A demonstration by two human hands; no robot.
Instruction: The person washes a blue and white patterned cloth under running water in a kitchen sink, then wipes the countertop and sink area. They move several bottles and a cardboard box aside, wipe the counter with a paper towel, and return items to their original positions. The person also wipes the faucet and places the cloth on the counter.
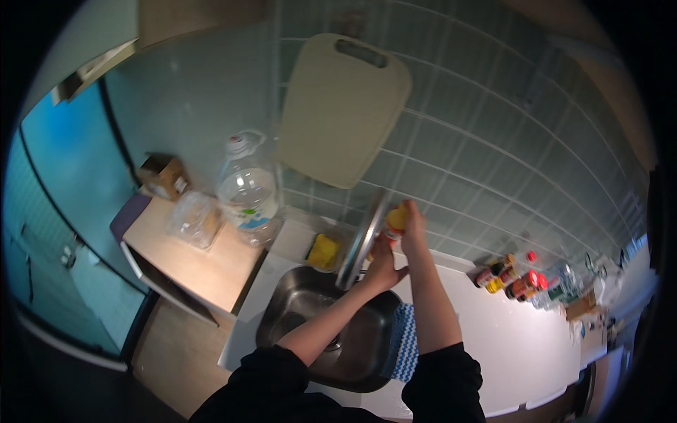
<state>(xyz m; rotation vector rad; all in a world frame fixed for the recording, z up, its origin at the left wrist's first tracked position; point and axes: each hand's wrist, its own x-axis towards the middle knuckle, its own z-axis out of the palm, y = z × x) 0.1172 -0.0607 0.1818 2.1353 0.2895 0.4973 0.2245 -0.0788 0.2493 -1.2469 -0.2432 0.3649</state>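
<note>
Just right of the metal faucet (362, 238), both hands are on a bottle with an orange body and a yellow top (395, 219). My left hand (382, 269) is around its lower part, its fingers partly hidden behind the faucet. At the yellow top is my right hand (413, 224), fingers closed on it. Both forearms reach over the stainless steel sink (359, 359). A yellow sponge (323, 251) lies in a holder left of the faucet. Over the sink's right rim hangs a blue and white patterned cloth (406, 343).
A cutting board (344, 111) hangs on the tiled wall. Left of the sink stand a large clear plastic bottle (248, 195), a plastic bag (195, 219) and a cardboard box (164, 177). Several condiment bottles (521, 285) stand on the right of the white countertop (508, 349).
</note>
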